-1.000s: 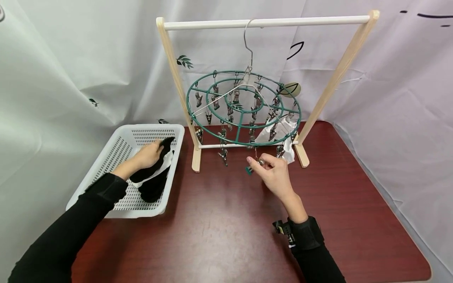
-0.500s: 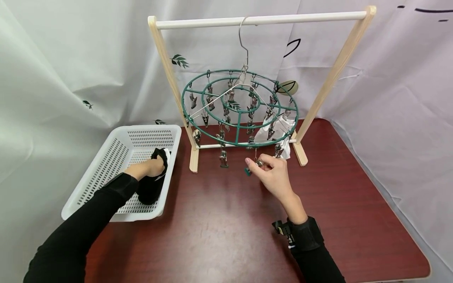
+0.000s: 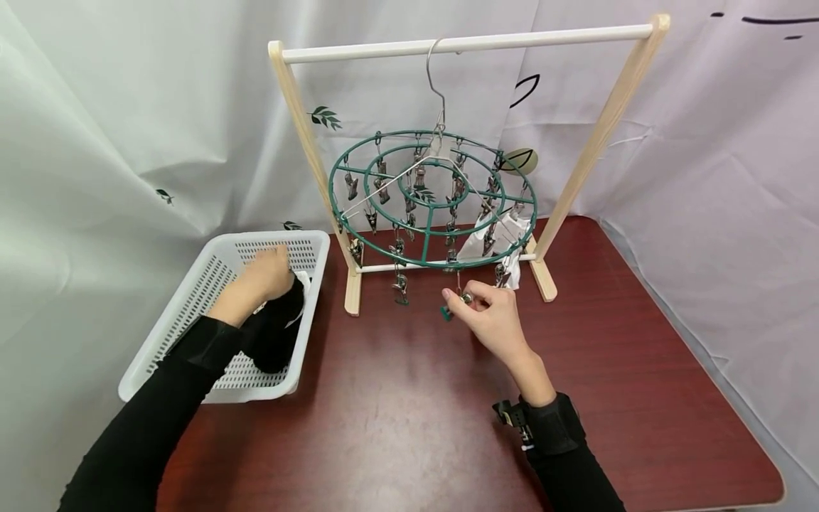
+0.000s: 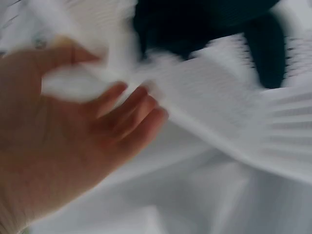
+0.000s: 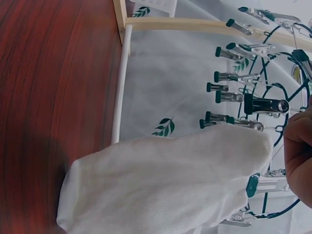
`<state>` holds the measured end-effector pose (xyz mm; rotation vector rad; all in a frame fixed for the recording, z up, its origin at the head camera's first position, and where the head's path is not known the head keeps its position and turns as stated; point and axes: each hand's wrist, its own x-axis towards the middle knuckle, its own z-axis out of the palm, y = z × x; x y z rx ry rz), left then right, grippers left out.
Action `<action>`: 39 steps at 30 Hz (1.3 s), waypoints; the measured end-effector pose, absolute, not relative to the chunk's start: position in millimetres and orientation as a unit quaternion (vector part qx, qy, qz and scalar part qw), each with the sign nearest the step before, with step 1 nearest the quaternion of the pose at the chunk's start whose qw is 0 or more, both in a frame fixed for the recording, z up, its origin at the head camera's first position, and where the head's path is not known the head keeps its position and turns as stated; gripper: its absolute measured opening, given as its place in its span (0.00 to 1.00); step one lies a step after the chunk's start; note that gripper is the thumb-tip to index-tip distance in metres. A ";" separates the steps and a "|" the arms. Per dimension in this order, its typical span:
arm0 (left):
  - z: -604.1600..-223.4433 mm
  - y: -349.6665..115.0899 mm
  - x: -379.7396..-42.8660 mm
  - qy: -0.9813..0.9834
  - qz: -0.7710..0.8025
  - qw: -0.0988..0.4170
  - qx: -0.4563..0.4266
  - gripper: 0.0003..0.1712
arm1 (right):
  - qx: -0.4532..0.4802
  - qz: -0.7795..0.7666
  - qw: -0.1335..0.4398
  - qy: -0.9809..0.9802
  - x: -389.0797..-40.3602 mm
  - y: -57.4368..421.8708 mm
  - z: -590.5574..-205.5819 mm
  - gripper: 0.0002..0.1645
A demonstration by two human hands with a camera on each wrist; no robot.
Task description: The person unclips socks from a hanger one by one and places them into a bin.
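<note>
My left hand is inside the white basket, over dark socks. In the left wrist view it is blurred, its loosely bent fingers holding nothing, with dark cloth beyond the fingertips. At the front of a green round clip hanger, my right hand pinches a metal clip with green tips between thumb and fingers. A white sock hangs from the hanger close to that hand, filling the lower part of the right wrist view.
A wooden stand carries the hanger by its hook on a white rod. Several other clips dangle from the rings. A whitish curtain backs the dark red table.
My left hand moved in among the dark socks, then rose off them toward the basket's far side, fingers free. My right hand keeps its pinch on the clip, nearly still.
</note>
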<state>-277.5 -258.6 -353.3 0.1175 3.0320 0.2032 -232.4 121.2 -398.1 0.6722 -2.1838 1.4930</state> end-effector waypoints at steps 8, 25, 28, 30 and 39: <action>-318.3 -154.8 -254.9 0.781 0.301 -0.469 0.282 0.10 | 0.234 0.516 0.193 -0.801 -230.8 118.8 -392.2 0.31; -342.8 -86.1 -253.7 0.816 0.087 -0.392 0.415 0.16 | 0.265 0.497 0.194 -0.803 -229.0 114.2 -390.4 0.30; -344.8 -88.2 -253.3 0.815 0.092 -0.389 0.420 0.15 | 0.265 0.489 0.198 -0.807 -229.1 116.6 -389.8 0.30; -344.9 -90.0 -253.3 0.814 0.102 -0.387 0.421 0.14 | 0.262 0.489 0.195 -0.809 -229.4 121.4 -389.6 0.28; -340.7 -97.4 -254.1 0.812 0.127 -0.374 0.430 0.12 | 0.120 0.506 0.273 -0.810 -242.8 163.1 -386.2 0.15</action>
